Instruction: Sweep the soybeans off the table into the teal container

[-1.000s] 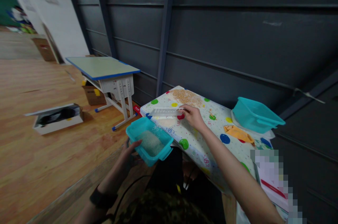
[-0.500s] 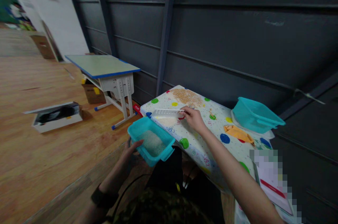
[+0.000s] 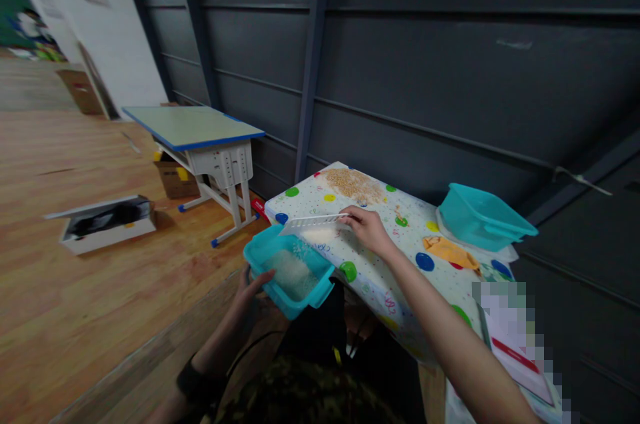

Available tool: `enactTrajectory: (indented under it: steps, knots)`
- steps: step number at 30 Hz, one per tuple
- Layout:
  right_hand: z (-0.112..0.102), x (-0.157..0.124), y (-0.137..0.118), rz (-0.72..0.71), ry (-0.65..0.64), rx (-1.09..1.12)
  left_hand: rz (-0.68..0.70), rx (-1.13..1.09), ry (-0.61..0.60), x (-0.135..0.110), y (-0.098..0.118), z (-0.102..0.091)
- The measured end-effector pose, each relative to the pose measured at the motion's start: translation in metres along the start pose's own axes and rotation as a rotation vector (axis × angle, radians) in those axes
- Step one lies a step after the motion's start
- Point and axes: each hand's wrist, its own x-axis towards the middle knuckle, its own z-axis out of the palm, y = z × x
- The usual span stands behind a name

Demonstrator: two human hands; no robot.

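My left hand (image 3: 253, 291) grips the left side of a teal plastic box (image 3: 323, 291), its thumb over the rim. The box is tilted at the table's near edge, and white grains (image 3: 295, 274) that look like rice lie in it. Several grains show against its far inner wall. My right hand (image 3: 365, 227) pinches one end of a thin white slotted plastic piece (image 3: 313, 219) above the box's far rim. More white grains (image 3: 320, 235) lie on the patterned tablecloth (image 3: 380, 271) beneath and beside this piece.
A heap of tan beans or grains (image 3: 350, 184) lies at the table's far side. An orange cloth (image 3: 450, 252) and a second teal box (image 3: 483, 217) are to the right, near a tablet-like board (image 3: 515, 351). A desk (image 3: 200, 125) and an open white carton (image 3: 110, 227) stand left.
The slotted piece in my right hand has moved toward the box and tipped. Grains have slid over the near edge into the box, and the pile on the tablecloth looks smaller.
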Motion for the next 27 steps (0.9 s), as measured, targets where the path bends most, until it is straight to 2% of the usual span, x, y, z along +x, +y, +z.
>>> enactTrajectory:
  steps: [5, 7, 11, 19, 27]
  knots:
    - [-0.006, 0.01, 0.007, 0.025, 0.151, -0.054, -0.026, 0.006, -0.018, -0.002, -0.003, 0.003]
    - [-0.005, 0.009, 0.011, 0.029, 0.166, -0.104, -0.028, -0.001, -0.031, -0.003, -0.004, 0.004]
    - [0.001, 0.0, 0.013, 0.036, 0.136, -0.147, -0.029, -0.027, -0.041, -0.005, -0.006, 0.006]
    - [-0.002, -0.022, -0.003, -0.005, 0.039, -0.046, -0.025, -0.016, 0.007, -0.007, -0.008, 0.012]
    - [0.003, -0.026, -0.013, 0.004, 0.044, -0.018, -0.014, 0.008, -0.013, -0.01, -0.008, 0.012]
